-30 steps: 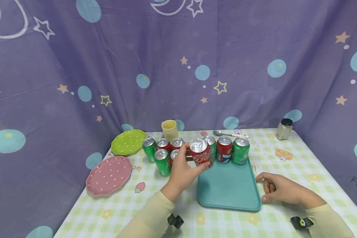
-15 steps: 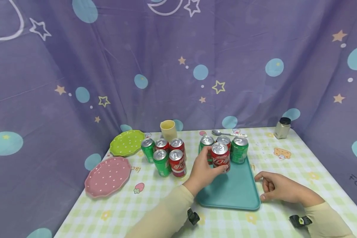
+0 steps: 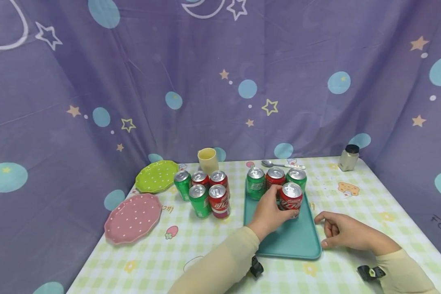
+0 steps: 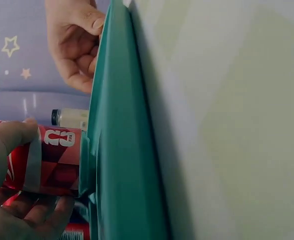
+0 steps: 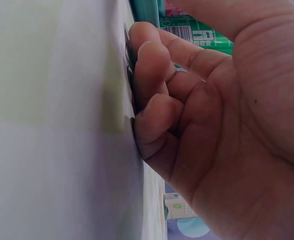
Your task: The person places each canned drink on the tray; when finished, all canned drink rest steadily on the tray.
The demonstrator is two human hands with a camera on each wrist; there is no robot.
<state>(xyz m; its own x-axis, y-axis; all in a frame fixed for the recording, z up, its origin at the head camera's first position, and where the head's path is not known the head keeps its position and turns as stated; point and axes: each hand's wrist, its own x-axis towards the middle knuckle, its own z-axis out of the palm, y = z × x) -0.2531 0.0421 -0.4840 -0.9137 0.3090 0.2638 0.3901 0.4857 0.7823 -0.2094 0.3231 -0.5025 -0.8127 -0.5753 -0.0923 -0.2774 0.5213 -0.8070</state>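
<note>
My left hand (image 3: pixel 269 213) grips a red soda can (image 3: pixel 290 200) by its sides, upright over the right part of the teal tray (image 3: pixel 290 247). The left wrist view shows the can's (image 4: pixel 62 157) base at the tray's rim, with thumb and fingers round it. Behind it on the tray stand a green can (image 3: pixel 255 185), another red can (image 3: pixel 275 177) and a second green can (image 3: pixel 297 177), partly hidden. My right hand (image 3: pixel 347 232) rests on the table at the tray's right edge, fingers loosely curled round nothing. The right wrist view shows its fingers (image 5: pixel 154 65) against the cloth.
Left of the tray stand several cans, among them a green can (image 3: pixel 200 202) and a red can (image 3: pixel 219 202). Farther left lie a pink plate (image 3: pixel 134 218) and a green plate (image 3: pixel 157 176). At the back are a yellow cup (image 3: pixel 208 160), a spoon (image 3: pixel 283 165) and a black-lidded jar (image 3: pixel 349 158).
My left hand has carried the red can rightward from beside the group of cans to the tray's right part, in front of the back row. The right hand has stayed put.
</note>
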